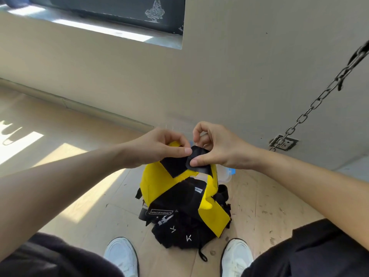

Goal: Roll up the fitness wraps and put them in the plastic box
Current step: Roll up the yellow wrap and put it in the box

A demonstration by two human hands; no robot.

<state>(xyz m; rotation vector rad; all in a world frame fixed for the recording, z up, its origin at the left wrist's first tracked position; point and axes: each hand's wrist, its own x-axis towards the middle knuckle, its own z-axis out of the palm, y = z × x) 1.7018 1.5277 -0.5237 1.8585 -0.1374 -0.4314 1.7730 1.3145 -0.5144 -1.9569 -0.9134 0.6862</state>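
Both hands are raised in front of the person and close together, each pinching the same end of a yellow-and-black fitness wrap point(151, 182). The left hand point(159, 146) nips the black tab point(175, 166) between thumb and forefinger from the left. The right hand point(217, 150) pinches it from the right, thumb pressed on its face. Holding the wrap up by this end seems meant to let the length hang free and straighten, so that a tight roll can start at the tab; no roll has formed that I can see. The wrap sits directly between and under the two hands. Its yellow band drops away from the fingers, folds, and drapes onto a pile of black wraps point(179, 232) lying on the floor point(79, 196) between the white shoes point(121, 254). The plastic box point(226, 174) is mostly hidden behind the hanging wrap. Only a clear corner with a bit of blue shows just to its right, below the right wrist, and whether anything lies inside cannot be told. Judging by the size of the pile, most of the rolling is yet to be done.
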